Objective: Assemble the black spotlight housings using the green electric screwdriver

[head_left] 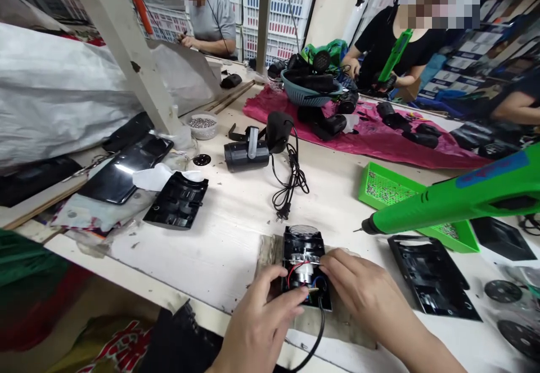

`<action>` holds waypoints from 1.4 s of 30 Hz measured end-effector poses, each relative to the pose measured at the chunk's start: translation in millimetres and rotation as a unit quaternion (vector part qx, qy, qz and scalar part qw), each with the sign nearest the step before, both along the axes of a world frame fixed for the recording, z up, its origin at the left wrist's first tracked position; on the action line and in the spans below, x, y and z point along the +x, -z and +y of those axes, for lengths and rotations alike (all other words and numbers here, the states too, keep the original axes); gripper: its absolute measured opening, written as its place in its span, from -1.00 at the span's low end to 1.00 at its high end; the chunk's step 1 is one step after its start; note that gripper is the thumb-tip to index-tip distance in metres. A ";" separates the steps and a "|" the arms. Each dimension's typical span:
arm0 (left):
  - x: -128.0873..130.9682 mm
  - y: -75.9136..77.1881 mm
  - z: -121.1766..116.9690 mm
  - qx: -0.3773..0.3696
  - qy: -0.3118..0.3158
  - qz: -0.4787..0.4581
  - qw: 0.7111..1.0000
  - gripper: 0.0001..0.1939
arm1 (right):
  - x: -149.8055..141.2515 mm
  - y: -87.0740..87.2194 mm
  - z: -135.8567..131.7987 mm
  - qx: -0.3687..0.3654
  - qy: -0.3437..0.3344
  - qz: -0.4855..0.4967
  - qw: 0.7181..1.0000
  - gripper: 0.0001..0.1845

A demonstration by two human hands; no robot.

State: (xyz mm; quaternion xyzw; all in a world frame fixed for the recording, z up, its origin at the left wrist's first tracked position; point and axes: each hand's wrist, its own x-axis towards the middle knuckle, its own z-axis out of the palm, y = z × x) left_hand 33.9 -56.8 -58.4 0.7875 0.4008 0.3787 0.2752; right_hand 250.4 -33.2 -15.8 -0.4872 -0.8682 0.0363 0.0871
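Observation:
An open black plastic housing half [287,241] lies on a worn mat in front of me. A round ribbed lens sits at its far end, and a white cylindrical motor [304,273] with red wires lies in the middle. My left hand [264,305] grips the housing's left side, its thumb over a small tan board [313,290] at the near end. My right hand [358,280] has its fingertips closed at the right edge, beside a thin crosswise plate. What sits under those fingertips is partly hidden. A black cable [321,328] runs out of the near end.
A green electric screwdriver [447,198] hangs at right over a green screw tray [379,173]. Housing shells [179,200] lie on both sides. An assembled projector lamp [247,153] with its cord stands behind. Two people work across the table near a blue basket [306,98].

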 end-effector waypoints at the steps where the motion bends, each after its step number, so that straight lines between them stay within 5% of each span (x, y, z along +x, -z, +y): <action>1: 0.2 0.7 -0.1 -0.004 0.006 -0.008 1.000 -0.58 | 0.3 1.0 0.3 -0.001 -0.003 0.002 1.000 -0.76; 9: 4.6 1.2 -0.8 -0.034 0.020 -0.057 0.998 -0.58 | -3.6 9.6 -2.2 0.045 0.027 0.004 0.999 -0.71; 23: 7.8 -2.7 -2.3 0.081 -0.049 0.040 0.995 -0.76 | -5.5 19.7 -11.5 0.066 0.078 0.101 0.990 -0.73; 38: 6.9 -6.7 2.6 0.096 -0.024 0.073 0.992 -0.76 | -2.5 9.5 -5.0 -0.018 0.113 0.131 0.985 -0.76; 42: 7.6 -7.0 1.5 0.079 -0.041 0.077 0.993 -0.80 | -4.3 6.4 -22.9 -0.004 0.183 0.173 0.968 -0.80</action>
